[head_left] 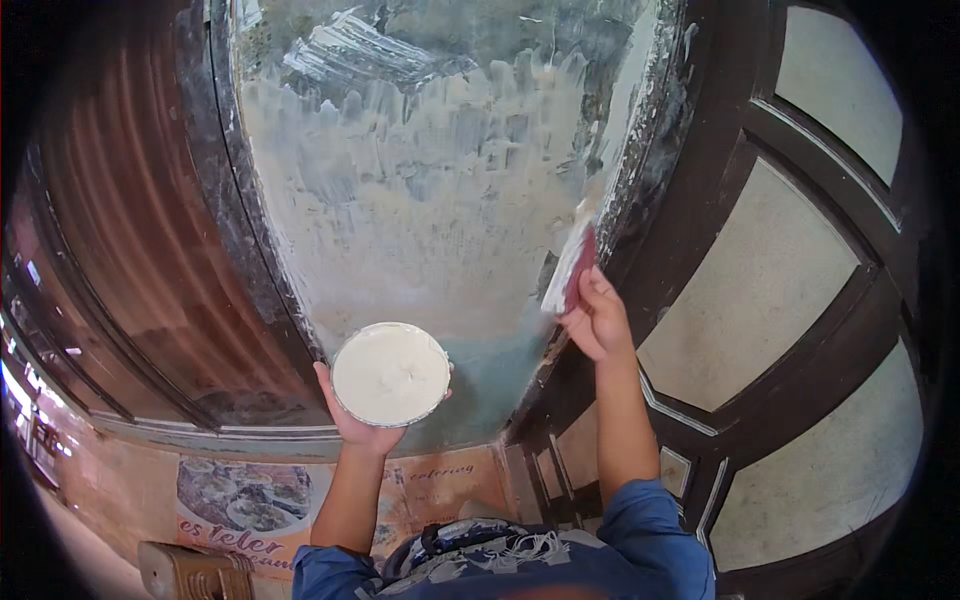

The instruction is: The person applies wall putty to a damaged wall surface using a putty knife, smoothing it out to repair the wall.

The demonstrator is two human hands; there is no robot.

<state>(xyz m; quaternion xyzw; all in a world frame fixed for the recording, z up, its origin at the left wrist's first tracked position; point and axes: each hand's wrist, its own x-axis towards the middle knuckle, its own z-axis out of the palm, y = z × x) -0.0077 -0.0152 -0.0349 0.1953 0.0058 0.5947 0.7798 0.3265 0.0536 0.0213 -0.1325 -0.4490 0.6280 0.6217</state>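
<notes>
My left hand (350, 418) grips a round tub (393, 424) from below and the left side, with fingertips showing at its right edge. Smooth white filler paste (388, 368) fills the tub almost to the rim. In my right hand (600, 318) is a dark red flat spreader (584, 268), its left side coated with white paste. The spreader's blade is at the right border of the wall panel (420, 210); whether it touches the surface I cannot tell. Patchy whitish paste covers much of this grey-green panel, with thick white strokes near the top.
Dark frames border the panel. To the left is a brown pane with a curtain-like look (150, 230); to the right, a dark door with pale inset panels (755, 285). A printed orange banner (420, 490) lies below, near a brown wooden object (195, 572).
</notes>
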